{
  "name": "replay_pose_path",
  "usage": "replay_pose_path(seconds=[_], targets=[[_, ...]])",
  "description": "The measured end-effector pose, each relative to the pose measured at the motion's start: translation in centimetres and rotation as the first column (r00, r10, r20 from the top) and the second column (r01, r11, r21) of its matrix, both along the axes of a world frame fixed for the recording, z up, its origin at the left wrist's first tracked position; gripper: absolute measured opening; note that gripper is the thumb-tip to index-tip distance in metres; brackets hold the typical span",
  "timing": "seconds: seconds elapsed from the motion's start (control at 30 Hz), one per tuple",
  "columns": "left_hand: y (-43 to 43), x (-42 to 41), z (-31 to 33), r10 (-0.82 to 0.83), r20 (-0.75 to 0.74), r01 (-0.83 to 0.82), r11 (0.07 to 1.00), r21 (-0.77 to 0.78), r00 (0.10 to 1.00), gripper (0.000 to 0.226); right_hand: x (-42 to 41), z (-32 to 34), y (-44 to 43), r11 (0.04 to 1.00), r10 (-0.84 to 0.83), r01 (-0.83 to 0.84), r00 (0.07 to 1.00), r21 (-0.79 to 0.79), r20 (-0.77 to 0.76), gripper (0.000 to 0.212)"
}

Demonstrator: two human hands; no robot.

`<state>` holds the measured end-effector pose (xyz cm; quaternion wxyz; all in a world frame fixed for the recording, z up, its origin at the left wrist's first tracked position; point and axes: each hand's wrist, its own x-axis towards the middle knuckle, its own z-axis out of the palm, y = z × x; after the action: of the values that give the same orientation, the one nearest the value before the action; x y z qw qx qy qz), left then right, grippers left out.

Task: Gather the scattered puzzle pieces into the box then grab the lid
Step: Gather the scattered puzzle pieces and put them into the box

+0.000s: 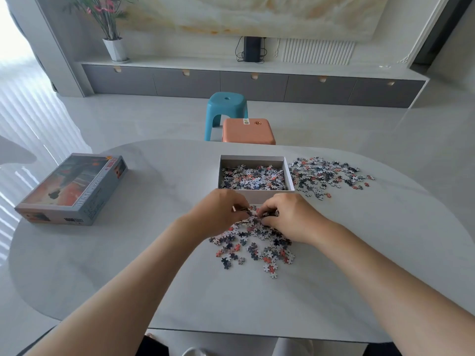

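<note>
An open white box [290, 176] sits mid-table, partly filled with puzzle pieces [253, 177]. A loose heap of pieces [257, 242] lies in front of it, and a second spread of pieces [327, 174] lies to its right. My left hand [218, 214] and my right hand [290, 217] meet at the far end of the near heap, just before the box's front wall. Fingers of both hands curl round a bunch of pieces between them. The printed lid [72, 188] lies at the table's left side.
The table [154, 265] is oval and pale grey, with its near edge just below my forearms. A teal stool [226, 109] and an orange stool [248, 132] stand beyond the far edge. A low cabinet with a potted plant [113, 34] lines the back wall.
</note>
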<state>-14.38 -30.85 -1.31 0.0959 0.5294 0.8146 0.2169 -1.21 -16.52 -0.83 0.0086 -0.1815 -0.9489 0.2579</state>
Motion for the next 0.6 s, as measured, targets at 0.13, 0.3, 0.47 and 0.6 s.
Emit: replay_pose_path(seconds=[0.13,0.3,0.47,0.6], targets=[[0.6,-1.1,1.4,0.053,0.039,-0.056,0.996,0.076,0.998,0.009,-0.7,1.7,1.0,0.999,-0.022,0.02,0.998,-0.039,-0.054,0.014],[2.5,-2.4,2.0,0.186,0.103,-0.206,0.949,0.241,0.977,0.014,-2.9,3.2,2.9,0.99,-0.103,0.127,0.953,0.067,-0.285,0.015],[3.8,-3.2,0.6,0.267,0.124,-0.291,0.916,0.277,0.956,0.027,-4.6,1.0,4.2,0.979,-0.091,0.148,0.932,0.137,-0.351,0.021],[4.0,-3.1,-0.3,0.22,0.077,-0.233,0.938,0.258,0.972,0.03,-4.6,0.1,4.4,0.988,0.002,0.033,0.975,0.152,-0.222,0.03]])
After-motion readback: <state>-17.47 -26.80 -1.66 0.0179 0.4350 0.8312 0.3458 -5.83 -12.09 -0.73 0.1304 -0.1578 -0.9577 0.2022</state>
